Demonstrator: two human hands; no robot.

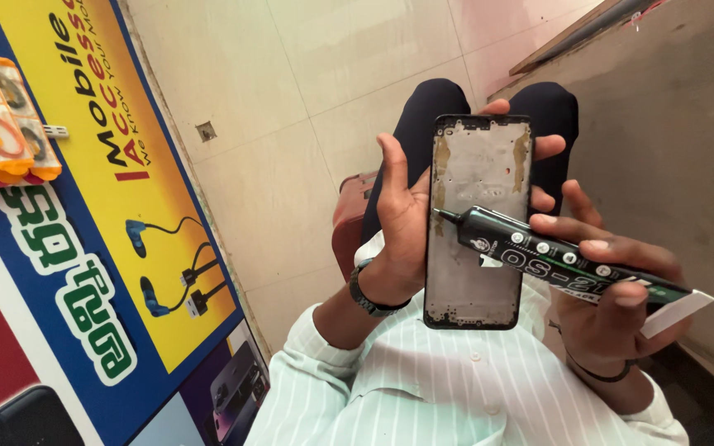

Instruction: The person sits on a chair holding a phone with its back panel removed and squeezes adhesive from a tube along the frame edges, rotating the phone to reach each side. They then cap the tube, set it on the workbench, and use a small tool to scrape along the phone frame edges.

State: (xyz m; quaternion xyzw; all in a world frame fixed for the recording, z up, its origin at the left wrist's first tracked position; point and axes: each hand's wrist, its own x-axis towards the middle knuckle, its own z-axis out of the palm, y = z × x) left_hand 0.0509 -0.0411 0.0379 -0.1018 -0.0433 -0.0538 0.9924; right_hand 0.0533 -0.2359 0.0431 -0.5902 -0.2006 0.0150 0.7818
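While the tiled floor (307, 124) is lying below, I am cradling the phone frame (477, 223) upright in my left hand (402, 219), and my right hand (613, 289) is pinching the black glue tube (564, 258), nozzle touching the frame's left edge.

Both hands raised, fingers curled (gripping): left (402, 219), right (613, 285).

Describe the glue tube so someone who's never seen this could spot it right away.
Start at the phone frame held upright in the left hand, mid-picture above the striped shirt. Crossing its right side is the glue tube, gripped by the right hand, its nozzle touching the frame's left edge. It is the only slim black tube, with a flat white tail.
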